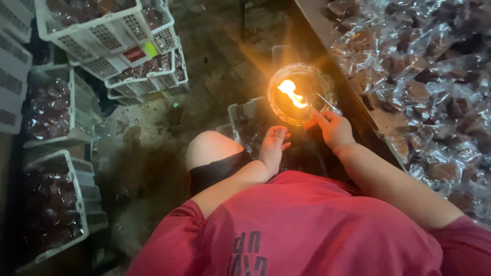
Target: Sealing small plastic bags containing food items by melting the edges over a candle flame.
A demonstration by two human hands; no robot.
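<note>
The right hand [333, 128] pinches a thin metal tool [327, 104] into the flame [292, 93] just ahead, best held steady, while the left hand [273, 145] hovers spread, empty.

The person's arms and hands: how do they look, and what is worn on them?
Both arms are bare from the short sleeves of a red T-shirt down to the fingers. The left hand and the right hand wear no gloves. No watch, ring or bracelet can be seen on either. The shirt has dark printed lettering on its front. Dark shorts show beside the left forearm.
</note>
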